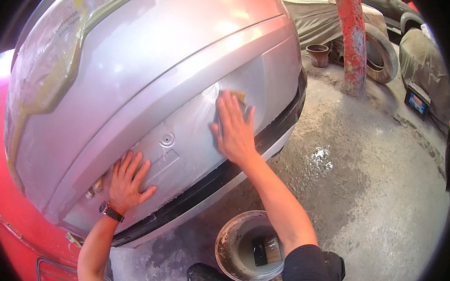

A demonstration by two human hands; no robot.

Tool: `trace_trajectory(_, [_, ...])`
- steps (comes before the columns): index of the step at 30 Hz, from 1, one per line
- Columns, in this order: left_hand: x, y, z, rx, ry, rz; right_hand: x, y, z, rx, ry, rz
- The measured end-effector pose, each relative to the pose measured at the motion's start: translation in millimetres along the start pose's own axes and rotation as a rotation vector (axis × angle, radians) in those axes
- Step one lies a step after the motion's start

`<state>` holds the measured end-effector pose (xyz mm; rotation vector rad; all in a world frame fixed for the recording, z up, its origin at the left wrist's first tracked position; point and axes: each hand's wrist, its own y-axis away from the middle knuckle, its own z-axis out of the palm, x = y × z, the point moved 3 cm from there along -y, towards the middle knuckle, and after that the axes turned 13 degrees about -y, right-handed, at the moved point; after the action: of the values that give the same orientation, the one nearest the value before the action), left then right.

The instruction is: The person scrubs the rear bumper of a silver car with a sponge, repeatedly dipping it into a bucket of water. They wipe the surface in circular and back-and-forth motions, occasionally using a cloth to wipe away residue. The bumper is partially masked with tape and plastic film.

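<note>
A silver car tailgate (153, 50) fills the left and middle of the view, its surface hazy and wet-looking in places. My right hand (235, 133) presses flat on its recessed lower panel, fingers stretched upward, with a piece of sandpaper (239, 96) under them. Only the tan edge and a greyish part of the sandpaper show. My left hand (127, 184) lies open on the panel at the lower left, fingers spread, holding nothing visible. Between the hands are a round emblem recess (168, 139) and a small rectangular mark.
Below the tailgate runs a black bumper strip (202, 194). A bucket (224, 242) with greyish water and a dark block stands near my feet. Masking plastic (51, 55) covers the upper left glass. Farther right are a red post (351, 40), a tyre, a pot and a battery (417, 100).
</note>
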<state>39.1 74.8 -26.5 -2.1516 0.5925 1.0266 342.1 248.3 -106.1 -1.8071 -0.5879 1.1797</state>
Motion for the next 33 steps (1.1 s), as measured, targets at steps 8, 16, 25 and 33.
trace_trajectory(8, [2.0, -2.2, -0.5, -0.002, 0.014, 0.002, -3.0, -43.1, -8.4, 0.233, 0.103, 0.067])
trace_trajectory(16, [0.8, 1.5, -6.1, 0.011, -0.024, 0.001, 11.7, -51.9, -27.3, 0.035, 0.406, -0.111])
trace_trajectory(25, [1.8, -1.1, -7.2, 0.006, -0.03, 0.01, 19.1, -56.9, -43.7, -0.032, 0.461, -0.198])
trace_trajectory(33, [1.6, -1.8, -6.7, -0.005, -0.017, 0.013, 19.6, -52.2, -40.3, -0.072, 0.337, -0.278])
